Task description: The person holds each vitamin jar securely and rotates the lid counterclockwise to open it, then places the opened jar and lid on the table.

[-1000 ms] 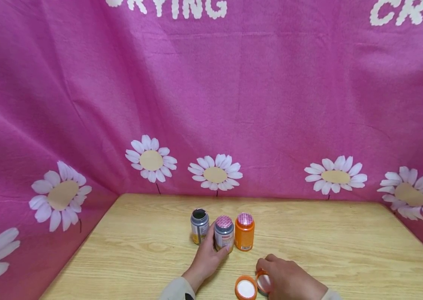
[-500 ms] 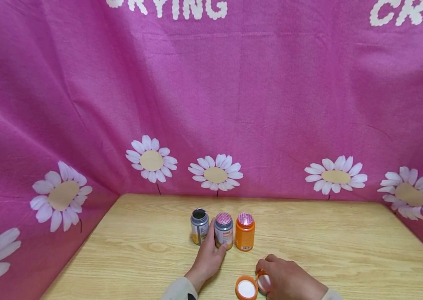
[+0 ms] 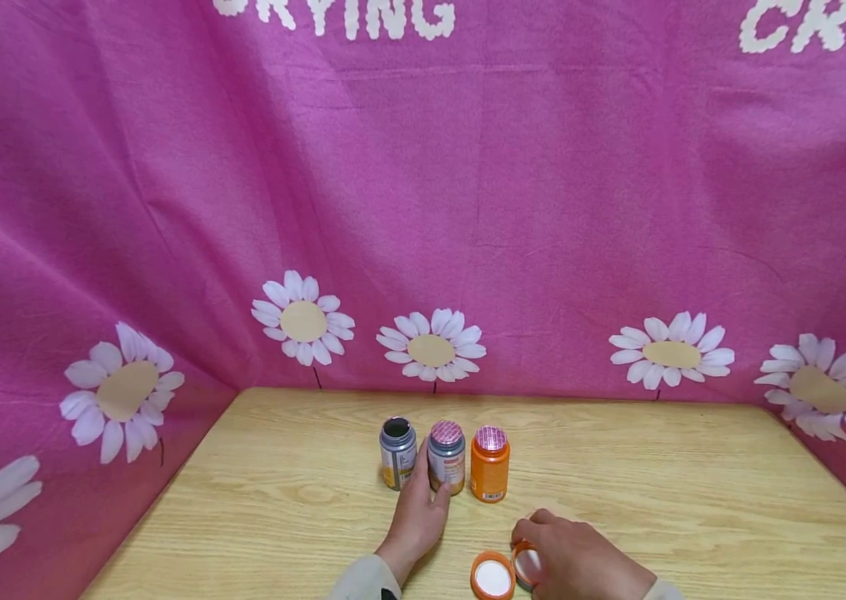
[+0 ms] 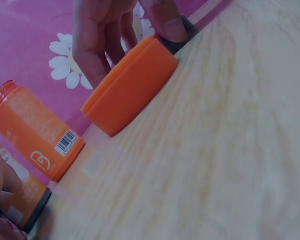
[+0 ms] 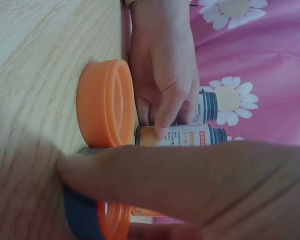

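My left hand (image 3: pixel 417 517) holds a grey pill bottle (image 3: pixel 447 467) with a pink foil seal, thumb on its front. Just left of it stands another grey bottle (image 3: pixel 397 458), its mouth uncovered and dark inside. An orange bottle (image 3: pixel 490 475), also foil-sealed, stands to the right, slightly apart. Nearer the front, my right hand (image 3: pixel 583 554) pinches a dark grey lid (image 5: pixel 82 215) with an orange inner ring on the table. Beside that lid, touching or nearly so, lies an orange lid (image 3: pixel 493 577), white liner upward. All three bottles are upright.
The wooden table (image 3: pixel 280 517) carries the bottles and lids. A pink cloth (image 3: pixel 543 208) printed with daisies and white letters hangs behind the table and along its sides.
My left hand has slid the sealed grey bottle slightly back, closer to level with the other two bottles. The right hand and both lids stay in place.
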`<state>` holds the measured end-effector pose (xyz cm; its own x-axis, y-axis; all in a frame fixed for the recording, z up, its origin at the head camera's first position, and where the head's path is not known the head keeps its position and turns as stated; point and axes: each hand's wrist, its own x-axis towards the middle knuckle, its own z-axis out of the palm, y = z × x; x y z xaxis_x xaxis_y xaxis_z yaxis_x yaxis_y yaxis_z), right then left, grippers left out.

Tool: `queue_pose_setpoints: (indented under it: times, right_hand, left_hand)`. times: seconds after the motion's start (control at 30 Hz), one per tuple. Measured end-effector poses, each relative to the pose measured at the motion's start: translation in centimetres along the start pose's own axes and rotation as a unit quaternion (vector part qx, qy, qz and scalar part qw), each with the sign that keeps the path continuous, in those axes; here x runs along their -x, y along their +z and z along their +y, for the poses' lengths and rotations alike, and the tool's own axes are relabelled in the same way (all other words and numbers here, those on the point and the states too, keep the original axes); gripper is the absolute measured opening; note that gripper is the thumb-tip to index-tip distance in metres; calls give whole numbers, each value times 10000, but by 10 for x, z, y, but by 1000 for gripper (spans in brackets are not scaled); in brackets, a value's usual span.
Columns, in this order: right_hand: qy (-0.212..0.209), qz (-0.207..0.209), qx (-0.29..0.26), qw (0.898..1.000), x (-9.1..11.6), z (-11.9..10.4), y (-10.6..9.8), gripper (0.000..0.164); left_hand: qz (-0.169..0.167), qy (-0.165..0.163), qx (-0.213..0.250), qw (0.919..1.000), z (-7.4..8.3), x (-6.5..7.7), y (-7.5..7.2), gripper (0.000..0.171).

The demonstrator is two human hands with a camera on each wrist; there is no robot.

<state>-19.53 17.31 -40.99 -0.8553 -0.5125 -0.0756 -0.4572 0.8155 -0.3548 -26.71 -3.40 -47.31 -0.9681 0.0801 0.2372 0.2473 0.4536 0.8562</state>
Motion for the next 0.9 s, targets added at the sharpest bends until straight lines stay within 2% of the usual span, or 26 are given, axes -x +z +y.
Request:
queue_pose_setpoints:
  times: [0.3, 0.5, 0.6, 0.73, 0.9]
  right_hand:
    - [173, -39, -209, 9996, 1, -2, -1, 36]
    - [-78, 197, -243, 9995, 3, -9, -8, 40]
    - [-97, 296, -242, 9992, 5, -12, -13, 42]
    - [37, 480, -259, 9985, 7, -16, -22, 48]
    - [76, 1243, -176, 9921, 10, -22, -33, 50]
  left_hand:
    - [97, -10, -208, 9997, 14, 6, -7, 78]
    - [157, -12, -244, 9996, 26, 5, -15, 84]
    - [201, 230, -224, 9993, 32, 6, -22, 83]
    - [322, 760, -262, 9962, 41, 5, -34, 80]
    - [339, 1338, -558, 9888, 54, 3, -49, 68]
